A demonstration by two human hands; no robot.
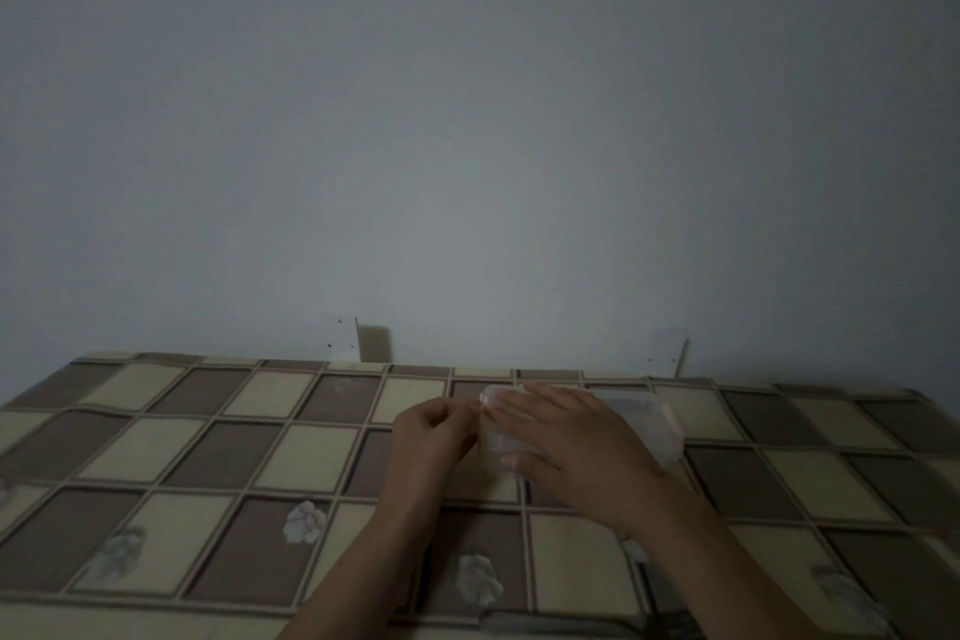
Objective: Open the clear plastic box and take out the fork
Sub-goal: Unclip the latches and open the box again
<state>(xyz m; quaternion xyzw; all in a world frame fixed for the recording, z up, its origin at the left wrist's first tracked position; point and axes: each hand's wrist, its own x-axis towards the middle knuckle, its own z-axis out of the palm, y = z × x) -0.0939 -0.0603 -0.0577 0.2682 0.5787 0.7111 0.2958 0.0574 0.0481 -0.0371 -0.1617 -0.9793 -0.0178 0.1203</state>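
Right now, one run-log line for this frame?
phase: opening | clear plastic box on checked tablecloth, lid state unclear | right hand flat on top | left hand pinching left edge | fork not visible

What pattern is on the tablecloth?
Brown and cream checks, with pale flowers here and there, on the tablecloth; head view.

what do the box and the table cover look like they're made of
The box looks like thin clear plastic, glossy: the checked pattern shows through it and its edges catch light. The table cover seems a soft matte cloth or vinyl, printed with checks and flowers; dim light leaves it open.
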